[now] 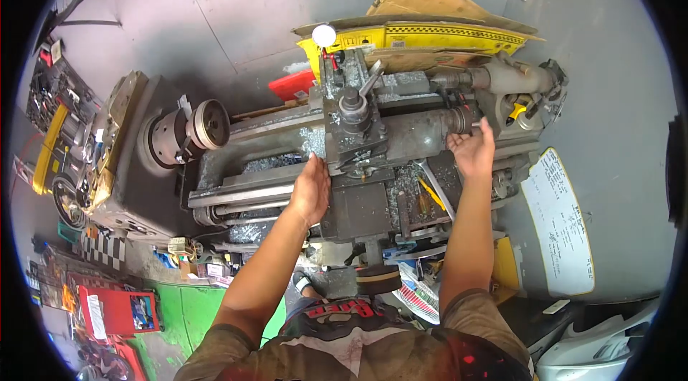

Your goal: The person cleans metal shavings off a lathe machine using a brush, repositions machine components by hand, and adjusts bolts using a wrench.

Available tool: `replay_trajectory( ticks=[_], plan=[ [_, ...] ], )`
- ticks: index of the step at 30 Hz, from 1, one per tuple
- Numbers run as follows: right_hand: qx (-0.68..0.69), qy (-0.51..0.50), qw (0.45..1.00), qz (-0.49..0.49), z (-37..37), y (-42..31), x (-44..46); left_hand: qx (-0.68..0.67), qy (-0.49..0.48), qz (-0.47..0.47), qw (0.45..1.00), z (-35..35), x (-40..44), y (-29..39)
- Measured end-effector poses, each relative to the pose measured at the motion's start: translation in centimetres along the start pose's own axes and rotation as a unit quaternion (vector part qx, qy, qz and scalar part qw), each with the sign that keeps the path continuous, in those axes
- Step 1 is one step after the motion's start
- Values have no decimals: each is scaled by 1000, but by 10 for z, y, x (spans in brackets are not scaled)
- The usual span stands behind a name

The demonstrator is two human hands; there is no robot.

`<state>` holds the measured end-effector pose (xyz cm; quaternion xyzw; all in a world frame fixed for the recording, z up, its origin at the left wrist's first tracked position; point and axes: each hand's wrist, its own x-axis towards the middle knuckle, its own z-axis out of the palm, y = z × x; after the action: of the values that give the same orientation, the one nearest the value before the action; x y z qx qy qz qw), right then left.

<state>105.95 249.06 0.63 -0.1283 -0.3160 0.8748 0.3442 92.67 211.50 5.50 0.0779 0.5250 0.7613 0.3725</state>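
Observation:
My left hand [311,189] lies against the left side of the lathe's carriage [356,202], fingers together and stretched toward the back. My right hand [473,151] is at the right end of the compound slide [419,136], palm up, with its thumb raised and its fingers bent near the slide's end; what they touch is hard to make out. Between the hands stands the tool post [353,110] with its lever. A round metal workpiece [211,124] sits in the chuck [168,137] at the left. Metal chips cover parts of the carriage.
A dial gauge [324,36] stands behind the tool post. The tailstock [512,78] is at the back right. Yellow-handled pliers [431,194] and a wrench [438,187] lie between my arms. A whiteboard [560,223] is at the right, a red tool cart [118,311] at the lower left.

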Motion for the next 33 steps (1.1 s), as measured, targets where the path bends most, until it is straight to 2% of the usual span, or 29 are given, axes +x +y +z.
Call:
replay_trajectory(
  ticks=[1, 2, 6, 7, 11, 12, 16, 18, 19, 21, 24, 26, 28, 29, 33],
  plan=[
    [49, -46, 998, -9, -2, 1, 0, -2, 2, -1, 1000, -2, 1, -1],
    [52, -45, 998, -11, -2, 3, 0, 1, 0, -1, 1000, -1, 0, 0],
    [-93, 117, 989, 21, 0, 6, 5, 4, 9, -10, 1000, 2, -2, 4],
    [-93, 118, 988, 21, -1, 6, 4, 4, 9, -11, 1000, 3, -3, 3],
    [5, -54, 998, -27, 5, 9, 5, 5, 16, -8, 1000, 3, -2, 2],
    [6, -58, 998, -26, 10, 9, 4, 4, 18, -5, 1000, 2, -2, 2],
    [-69, 113, 991, 1, 38, 14, -6, 14, 3, -9, 1000, -4, 2, -2],
    [93, -22, 995, 6, 44, 3, -20, 8, -14, 6, 1000, -5, 2, -2],
    [95, -38, 995, 6, 26, 5, -10, 8, -11, 21, 1000, -2, 2, -1],
    [15, -35, 999, -35, -11, 20, 16, -3, 13, -12, 1000, 1, 0, -1],
    [-113, 99, 988, -47, 11, 19, 3, -10, 15, 17, 1000, 5, -1, -1],
    [-59, 60, 996, -35, -7, 26, 11, -24, 16, 1, 1000, 2, 1, -3],
    [65, 32, 997, -22, 41, 5, -22, -34, 15, 8, 999, -3, 4, -9],
    [54, -81, 994, -48, 28, 2, -21, -36, 23, 24, 999, -3, 4, -9],
    [-74, 48, 994, -58, 15, 8, -13, -21, 37, -36, 998, 9, -7, 1]
  ],
)
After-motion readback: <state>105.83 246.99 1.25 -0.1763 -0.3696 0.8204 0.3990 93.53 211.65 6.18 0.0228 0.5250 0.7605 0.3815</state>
